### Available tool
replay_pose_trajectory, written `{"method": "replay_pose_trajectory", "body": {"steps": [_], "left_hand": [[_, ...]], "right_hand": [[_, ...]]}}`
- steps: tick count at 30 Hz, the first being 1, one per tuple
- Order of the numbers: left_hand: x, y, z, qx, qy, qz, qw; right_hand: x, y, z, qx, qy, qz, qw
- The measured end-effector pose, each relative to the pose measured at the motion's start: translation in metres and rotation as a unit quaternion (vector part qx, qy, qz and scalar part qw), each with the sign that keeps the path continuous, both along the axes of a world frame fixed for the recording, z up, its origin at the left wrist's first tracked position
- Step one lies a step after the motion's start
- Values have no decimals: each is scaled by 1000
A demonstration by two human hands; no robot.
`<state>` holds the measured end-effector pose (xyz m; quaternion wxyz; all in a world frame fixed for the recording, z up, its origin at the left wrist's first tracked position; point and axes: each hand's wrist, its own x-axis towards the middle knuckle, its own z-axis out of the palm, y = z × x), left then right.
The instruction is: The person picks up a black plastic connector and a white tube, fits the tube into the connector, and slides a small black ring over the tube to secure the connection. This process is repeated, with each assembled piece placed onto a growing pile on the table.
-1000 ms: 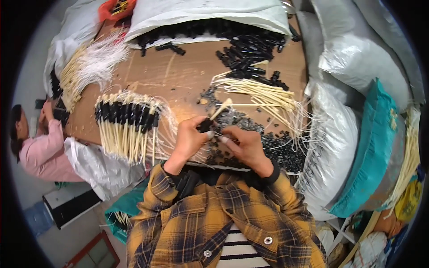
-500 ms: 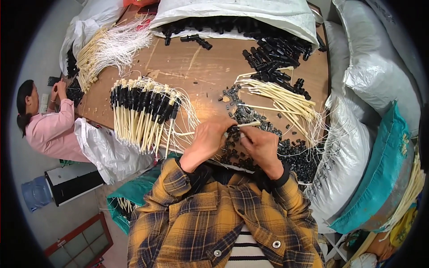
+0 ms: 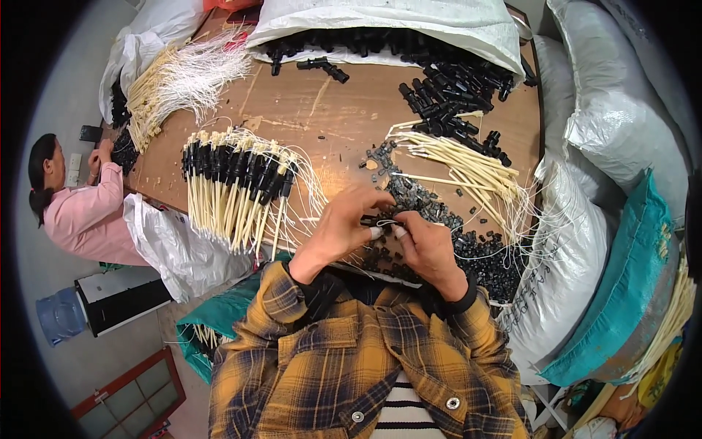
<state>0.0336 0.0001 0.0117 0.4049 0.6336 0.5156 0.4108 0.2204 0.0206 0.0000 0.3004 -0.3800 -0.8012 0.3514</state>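
My left hand (image 3: 345, 222) is closed around a small black plastic fitting (image 3: 370, 219), mostly hidden by the fingers. Close against it, my right hand (image 3: 430, 247) pinches a thin white string (image 3: 385, 223) between thumb and finger; the string loops across the gap between the hands. Both hands hover over a heap of small black plastic caps (image 3: 484, 254). Left of them lies a row of cream tubes with black connectors (image 3: 238, 164), with white strings trailing. Loose cream tubes (image 3: 468, 172) with strings lie beyond my right hand.
Black connectors (image 3: 446, 102) spill from a white sack (image 3: 395, 18) at the back. A bundle of stringed tubes (image 3: 172, 88) lies far left, near a co-worker in a pink top (image 3: 91, 208). Full white sacks (image 3: 563, 278) and a teal sack (image 3: 614, 293) line the right.
A cream tube reaching out between my hands no longer shows there; a looped white string does. My left hand's fingers have lifted and spread a little around the black fitting.
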Motion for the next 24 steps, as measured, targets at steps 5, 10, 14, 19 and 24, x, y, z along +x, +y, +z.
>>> {"method": "replay_pose_trajectory", "body": {"steps": [5,10,14,19,24], "left_hand": [[-7,-2,-5,148,122,-10,981],[-7,4,-20,231,112,-66,964],[-11,40,-44,44,125,174,976],[-23,67,-63,-4,211,129,969],[-2,43,-44,-65,16,91,994]], "right_hand": [[-1,-2,6,-33,14,-12,999],[1,-9,-12,-31,64,14,997],[8,-6,-8,-159,48,-98,981],[15,-5,-9,-178,47,-140,973],[17,4,-21,-211,39,-201,956]]}}
